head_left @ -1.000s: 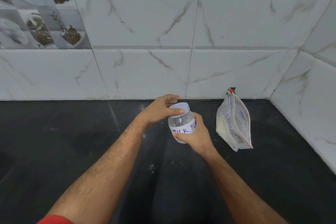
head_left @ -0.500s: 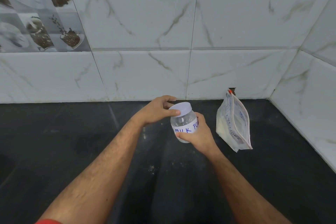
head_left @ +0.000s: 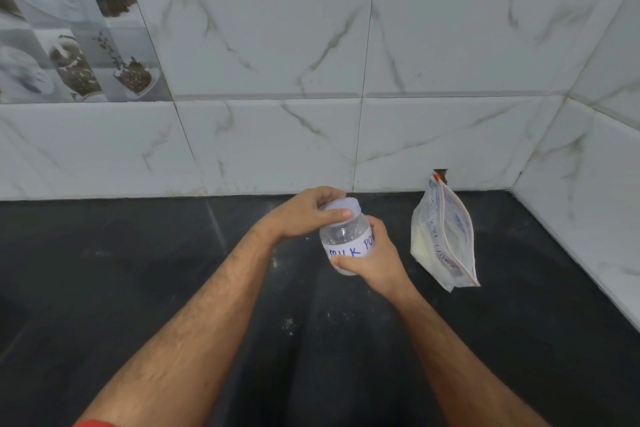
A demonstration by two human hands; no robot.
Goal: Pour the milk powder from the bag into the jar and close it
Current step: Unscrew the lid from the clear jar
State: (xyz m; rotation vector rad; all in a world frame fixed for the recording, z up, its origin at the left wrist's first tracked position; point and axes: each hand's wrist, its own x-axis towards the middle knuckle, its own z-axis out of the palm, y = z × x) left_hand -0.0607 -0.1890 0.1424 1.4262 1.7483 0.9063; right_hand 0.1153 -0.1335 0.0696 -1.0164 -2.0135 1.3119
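A small clear jar (head_left: 343, 236) with a white label reading "MILK PO…" in blue is held tilted above the black counter (head_left: 138, 270). My right hand (head_left: 372, 262) grips its body from below and behind. My left hand (head_left: 304, 215) grips the white lid (head_left: 341, 206) sitting on the jar's mouth, thumb on the lid's front edge. To the right, a clear zip bag (head_left: 441, 236) with a red slider stands upright near the back wall, pale powder visible in its lower part.
White marble-look tiled walls (head_left: 381, 62) close off the back and the right side, forming a corner behind the bag. Specks of white powder (head_left: 289, 324) lie on the dark counter between my forearms. Patterned tiles (head_left: 69, 28) cover the upper left wall.
Both hands stay on the jar and lid. The jar has turned slightly, and my left thumb has shifted along the lid's rim. The bag has not moved.
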